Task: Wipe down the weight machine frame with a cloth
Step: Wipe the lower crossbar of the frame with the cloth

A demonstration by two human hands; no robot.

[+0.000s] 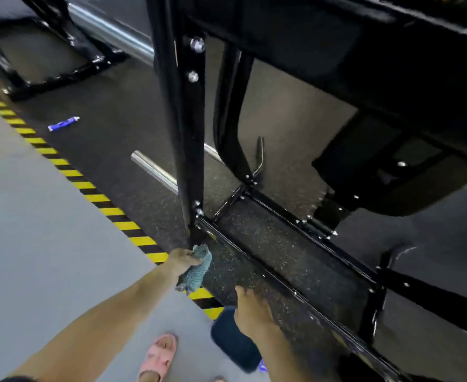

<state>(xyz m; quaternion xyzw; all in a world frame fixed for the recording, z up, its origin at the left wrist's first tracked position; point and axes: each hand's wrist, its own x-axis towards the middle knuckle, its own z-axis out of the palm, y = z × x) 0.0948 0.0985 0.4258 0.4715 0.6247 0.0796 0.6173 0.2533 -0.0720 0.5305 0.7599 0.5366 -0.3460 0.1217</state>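
Observation:
The black weight machine frame has an upright post that meets a low base rail on the speckled rubber floor. My left hand grips a teal cloth at the foot of that post, and the cloth's top touches the joint. My right hand hovers low beside the base rail with its fingers loosely extended. It lies over a dark blue shape that is too blurred to identify.
Yellow-and-black hazard tape divides the grey floor from the rubber mat. A blue tube lies on the mat. A chrome bar juts out beside the post. Black padded machine parts overhang on the right. A pink slipper is below.

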